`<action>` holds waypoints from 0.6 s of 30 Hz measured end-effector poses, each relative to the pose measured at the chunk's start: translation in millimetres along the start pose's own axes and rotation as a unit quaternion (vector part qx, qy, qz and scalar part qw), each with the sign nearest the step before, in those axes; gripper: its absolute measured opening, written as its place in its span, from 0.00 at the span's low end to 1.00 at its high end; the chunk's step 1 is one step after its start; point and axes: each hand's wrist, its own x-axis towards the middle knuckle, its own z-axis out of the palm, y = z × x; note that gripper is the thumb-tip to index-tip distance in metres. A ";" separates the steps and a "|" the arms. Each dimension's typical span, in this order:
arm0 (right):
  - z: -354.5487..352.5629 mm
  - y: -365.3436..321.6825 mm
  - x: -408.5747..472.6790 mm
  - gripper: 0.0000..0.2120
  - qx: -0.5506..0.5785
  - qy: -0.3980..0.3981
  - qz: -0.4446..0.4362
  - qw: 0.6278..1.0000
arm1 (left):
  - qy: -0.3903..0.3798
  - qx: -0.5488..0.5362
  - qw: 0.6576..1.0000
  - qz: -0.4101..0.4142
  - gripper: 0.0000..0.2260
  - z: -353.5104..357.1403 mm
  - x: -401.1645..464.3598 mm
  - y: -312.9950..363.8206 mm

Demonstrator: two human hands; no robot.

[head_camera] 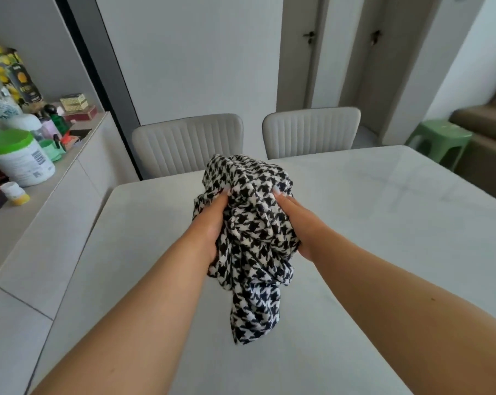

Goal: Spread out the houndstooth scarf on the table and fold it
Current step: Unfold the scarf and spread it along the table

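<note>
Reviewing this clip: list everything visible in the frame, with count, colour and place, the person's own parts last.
houndstooth scarf: 1, black and white, bunched between both hands above the table
table: 1, pale marbled, centre
chairs: 2, light grey, at the table's far edge
stool: 1, green, right
tub: 1, white, green lid, on the left sideboard
sideboard clutter: several bottles and boxes, mixed colours
doors: 2, grey, background
left hand: grips the scarf
right hand: grips the scarf
</note>
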 end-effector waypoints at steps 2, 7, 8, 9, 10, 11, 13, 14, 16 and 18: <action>-36.3 -21.4 -10.8 0.48 -0.008 0.025 -0.021 0.999 | -0.009 0.004 1.000 0.006 0.48 35.6 -1.0 10.9; -122.3 -64.6 -27.4 0.30 -0.046 0.064 -0.040 0.996 | -0.017 0.019 1.000 0.016 0.52 110.3 14.4 17.4; -138.2 -71.1 -26.6 0.28 -0.050 0.071 -0.040 0.995 | -0.016 0.024 0.999 0.023 0.49 124.3 16.5 17.0; -154.8 -75.6 -24.0 0.26 -0.053 0.082 -0.039 0.995 | -0.013 0.032 0.999 0.034 0.48 137.6 17.5 15.8; -170.6 -78.7 -20.6 0.25 -0.056 0.094 -0.035 0.993 | -0.004 0.050 0.998 0.041 0.46 149.8 19.5 12.5; -186.3 -80.2 -17.5 0.26 -0.065 0.103 -0.029 0.992 | 0.011 0.078 0.996 0.048 0.42 161.4 21.4 7.0; -218.0 -76.4 -9.6 0.32 -0.102 0.114 -0.010 0.988 | 0.048 0.132 0.988 0.061 0.28 178.0 27.1 -9.4; -233.3 -71.6 -5.1 0.33 -0.116 0.119 0.003 0.986 | 0.070 0.151 0.985 0.055 0.19 182.7 30.4 -19.6; -263.0 -58.6 5.0 0.32 -0.142 0.121 0.019 0.982 | 0.104 0.171 0.979 0.021 0.12 187.9 36.4 -40.0; -284.3 -44.6 17.2 0.33 -0.161 0.130 0.037 0.978 | 0.131 0.181 0.975 -0.009 0.09 189.5 42.1 -56.8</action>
